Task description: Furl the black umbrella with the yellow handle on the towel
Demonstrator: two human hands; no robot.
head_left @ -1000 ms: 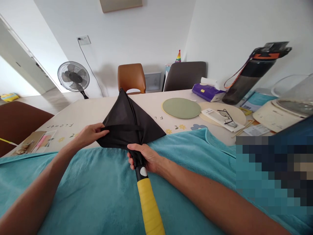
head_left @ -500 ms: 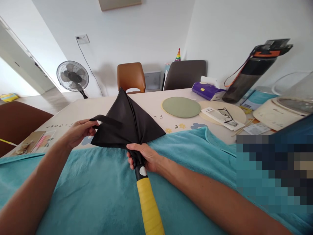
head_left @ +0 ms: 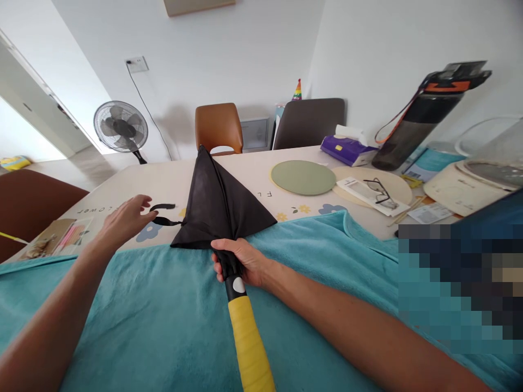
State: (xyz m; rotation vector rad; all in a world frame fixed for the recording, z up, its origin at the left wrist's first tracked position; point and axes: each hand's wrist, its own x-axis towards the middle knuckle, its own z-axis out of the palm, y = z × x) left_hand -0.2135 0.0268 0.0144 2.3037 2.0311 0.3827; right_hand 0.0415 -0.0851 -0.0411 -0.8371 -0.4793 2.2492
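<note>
centre: umbrella (head_left: pixel 203 201) black, strap (head_left: pixel 166 221) black, button (head_left: pixel 238 285) white; bottom centre: handle (head_left: pixel 250 340) yellow; across the bottom: cloth (head_left: pixel 147 316) plain teal; mid-frame: table (head_left: pixel 255 170) cream, blue-and-yellow floral print (head_left: pixel 304 209), dark letters (head_left: pixel 268 194); right of centre: mat (head_left: pixel 303 178) sage green, tissue pack (head_left: pixel 347 153) purple; upper right: bottle (head_left: pixel 404 141) smoky black, orange band (head_left: pixel 447 87); upper middle: hat (head_left: pixel 297 93) rainbow-striped; upper left: fan (head_left: pixel 122 128) black

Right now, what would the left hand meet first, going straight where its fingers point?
The black strap just at the left hand, then probably the black umbrella canopy; depth is hard to judge.
</note>
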